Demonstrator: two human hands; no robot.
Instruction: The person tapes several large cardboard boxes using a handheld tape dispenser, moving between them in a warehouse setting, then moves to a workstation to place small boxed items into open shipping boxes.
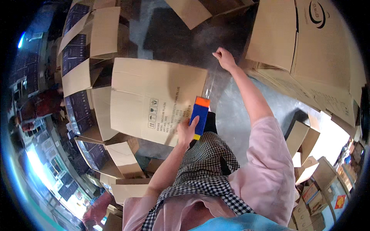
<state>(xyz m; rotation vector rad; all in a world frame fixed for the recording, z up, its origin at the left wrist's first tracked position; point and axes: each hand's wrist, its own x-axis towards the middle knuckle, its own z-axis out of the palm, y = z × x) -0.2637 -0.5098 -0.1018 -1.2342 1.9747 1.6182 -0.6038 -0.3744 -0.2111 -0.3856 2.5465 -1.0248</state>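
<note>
My left hand (186, 131) is closed round a blue tape dispenser (199, 115) with an orange end and a yellow edge. It is held against the right edge of a large flat-sided cardboard box (142, 96) printed with dark text and symbols. From the orange end, a shiny strip of clear tape (208, 89) stretches up toward my right hand. My right hand (225, 58) is raised beyond the box, fingers pinched together at the strip's far end. The fingertips are small, so the grip on the tape shows only faintly.
Open cartons with dark packages (79, 81) line the left side. A big cardboard box (327, 50) stands at the right. Another carton flap (189, 11) juts in at the top. Smaller boxes (304, 142) are stacked at lower right, and another person's sleeve (98, 208) shows at lower left.
</note>
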